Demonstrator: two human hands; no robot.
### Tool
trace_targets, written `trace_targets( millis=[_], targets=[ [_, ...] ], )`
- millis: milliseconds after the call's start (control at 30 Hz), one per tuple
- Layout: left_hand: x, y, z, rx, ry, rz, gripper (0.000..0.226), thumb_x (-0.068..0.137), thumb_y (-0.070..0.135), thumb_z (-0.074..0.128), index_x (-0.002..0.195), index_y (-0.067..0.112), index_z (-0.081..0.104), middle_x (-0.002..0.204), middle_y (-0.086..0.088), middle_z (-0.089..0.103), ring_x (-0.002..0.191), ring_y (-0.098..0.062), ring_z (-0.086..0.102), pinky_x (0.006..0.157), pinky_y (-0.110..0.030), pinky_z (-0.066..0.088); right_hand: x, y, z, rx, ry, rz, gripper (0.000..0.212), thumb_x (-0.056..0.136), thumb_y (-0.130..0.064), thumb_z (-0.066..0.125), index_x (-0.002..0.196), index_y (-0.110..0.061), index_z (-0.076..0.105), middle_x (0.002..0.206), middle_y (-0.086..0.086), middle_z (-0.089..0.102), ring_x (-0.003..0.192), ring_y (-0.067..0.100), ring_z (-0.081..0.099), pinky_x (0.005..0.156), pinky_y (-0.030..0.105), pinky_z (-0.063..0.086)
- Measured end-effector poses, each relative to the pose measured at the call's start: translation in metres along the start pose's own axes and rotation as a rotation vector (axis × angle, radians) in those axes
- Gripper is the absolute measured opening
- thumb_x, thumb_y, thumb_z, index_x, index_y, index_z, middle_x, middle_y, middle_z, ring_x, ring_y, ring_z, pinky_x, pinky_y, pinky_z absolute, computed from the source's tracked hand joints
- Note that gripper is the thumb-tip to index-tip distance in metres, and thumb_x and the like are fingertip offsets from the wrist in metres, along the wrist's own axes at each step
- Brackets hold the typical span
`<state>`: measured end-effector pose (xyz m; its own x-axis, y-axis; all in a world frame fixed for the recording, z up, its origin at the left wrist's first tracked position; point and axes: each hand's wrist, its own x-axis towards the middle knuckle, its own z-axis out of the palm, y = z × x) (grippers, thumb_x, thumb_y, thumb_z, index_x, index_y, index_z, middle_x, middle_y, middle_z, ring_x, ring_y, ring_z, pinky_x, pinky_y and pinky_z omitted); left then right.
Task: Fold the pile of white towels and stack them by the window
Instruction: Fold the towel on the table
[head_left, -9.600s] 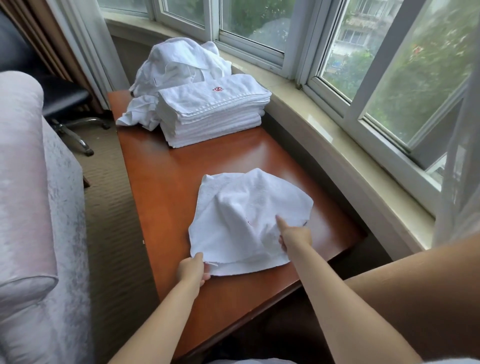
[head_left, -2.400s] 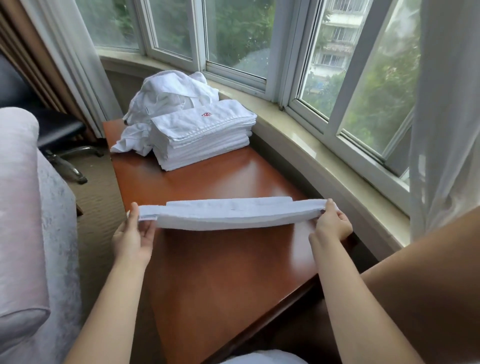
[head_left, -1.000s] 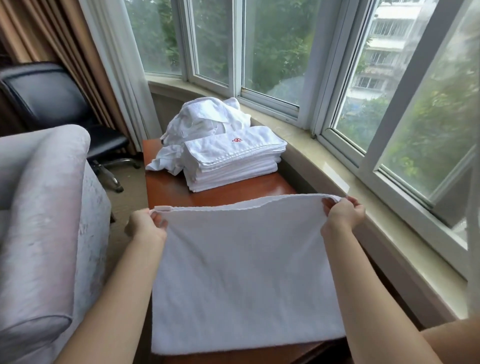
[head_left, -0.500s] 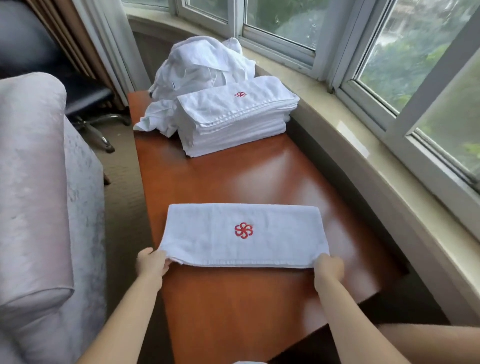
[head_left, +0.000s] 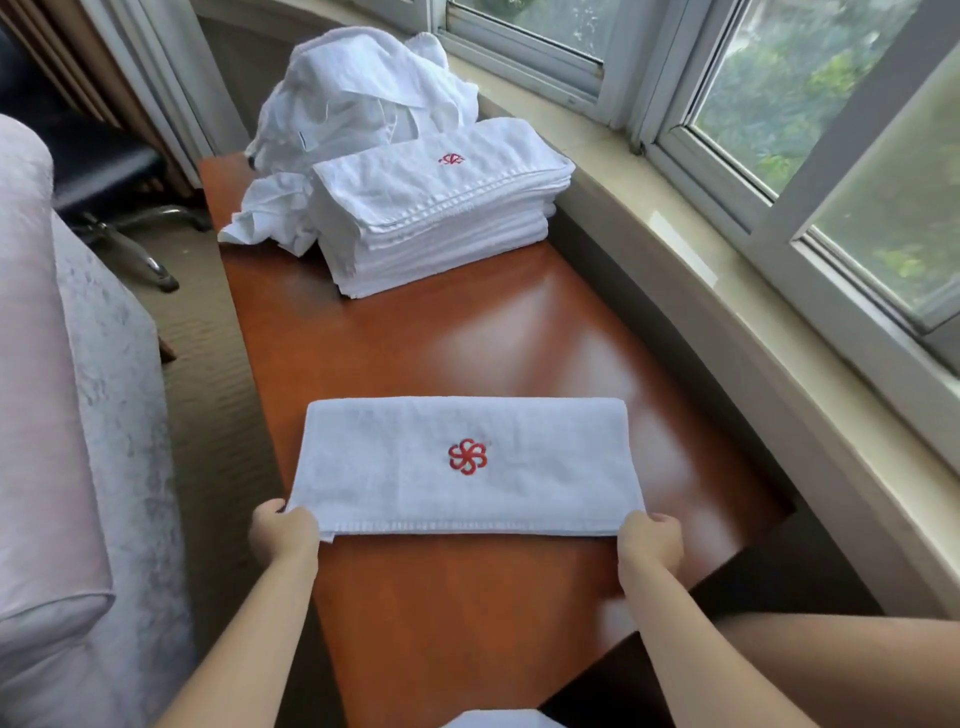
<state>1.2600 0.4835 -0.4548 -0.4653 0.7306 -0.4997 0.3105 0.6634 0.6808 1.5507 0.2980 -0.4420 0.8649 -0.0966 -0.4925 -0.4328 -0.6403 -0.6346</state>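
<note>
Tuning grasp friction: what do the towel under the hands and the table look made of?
Towel: white terry-like cloth, matte, with a nubby pile, a woven hem band and a red stitched emblem.
Table: reddish-brown wood or veneer, glossy lacquer, mirroring window glare.

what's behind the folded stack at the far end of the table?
Behind the folded stack, a heap of unfolded white towels rises above it and spills out on its left onto the table. The heap's lower part is hidden by the stack, so its count cannot be told.
</note>
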Motion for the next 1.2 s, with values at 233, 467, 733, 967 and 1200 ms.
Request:
trace_targets(
  millis=[233, 467, 733, 967, 1200],
  targets=[
    [-0.012, 0.006, -0.004, 0.021, -0.129, 0.066, 0.028, 0.084, 0.014, 0.066, 0.109, 0.001, 0.065, 0.104, -0.015, 0.068, 0.084, -0.031, 0.061, 0.072, -0.036, 0.049, 0.02, -0.006, -0.003, 0.096, -0.278, -0.068, 0.027, 0.088, -0.015, 0.06, 0.111, -0.001, 0.061, 0.106, 0.012, 0.063, 0.092, 0.028, 0.056, 0.074, 0.033, 0.042],
    [-0.046, 0.004, -0.03, -0.257, -0.278, -0.175, 0.027, 0.08, 0.004, 0.068, 0.106, 0.0, 0.063, 0.086, -0.008, 0.065, 0.071, -0.022, 0.061, 0.062, -0.032, 0.049, -0.006, -0.008, -0.017, 0.435, -0.378, 0.0, 0.008, 0.085, -0.011, 0.06, 0.086, -0.011, 0.052, 0.088, 0.004, 0.056, 0.079, 0.02, 0.053, 0.066, 0.029, 0.041],
    [-0.097, -0.005, -0.083, -0.547, -0.438, -0.285, 0.009, 0.094, 0.007, 0.047, 0.095, 0.009, 0.055, 0.088, -0.01, 0.061, 0.073, -0.027, 0.058, 0.05, -0.031, 0.055, -0.046, 0.0, -0.037, 0.56, -0.522, 0.048, 0.008, 0.089, -0.015, 0.06, 0.091, -0.015, 0.052, 0.093, 0.003, 0.056, 0.082, 0.02, 0.052, 0.078, 0.034, 0.043],
    [-0.072, -0.018, -0.117, -0.238, -0.297, -0.309, 0.01, 0.094, 0.007, 0.052, 0.09, -0.002, 0.055, 0.076, -0.01, 0.049, 0.062, -0.022, 0.048, 0.054, -0.026, 0.037, -0.104, 0.002, -0.042, 0.542, -0.575, 0.068, 0.016, 0.091, -0.007, 0.058, 0.107, -0.007, 0.057, 0.082, 0.007, 0.059, 0.067, 0.018, 0.056, 0.048, 0.022, 0.05],
    [-0.018, 0.054, -0.17, -0.286, -0.589, -0.221, 0.011, 0.087, 0.008, 0.06, 0.096, 0.006, 0.054, 0.088, -0.012, 0.06, 0.073, -0.024, 0.06, 0.075, -0.036, 0.052, -0.205, -0.021, 0.002, 0.602, -0.588, -0.026, 0.021, 0.085, -0.012, 0.061, 0.105, -0.014, 0.064, 0.084, 0.004, 0.059, 0.065, 0.017, 0.053, 0.055, 0.025, 0.041]
  ],
)
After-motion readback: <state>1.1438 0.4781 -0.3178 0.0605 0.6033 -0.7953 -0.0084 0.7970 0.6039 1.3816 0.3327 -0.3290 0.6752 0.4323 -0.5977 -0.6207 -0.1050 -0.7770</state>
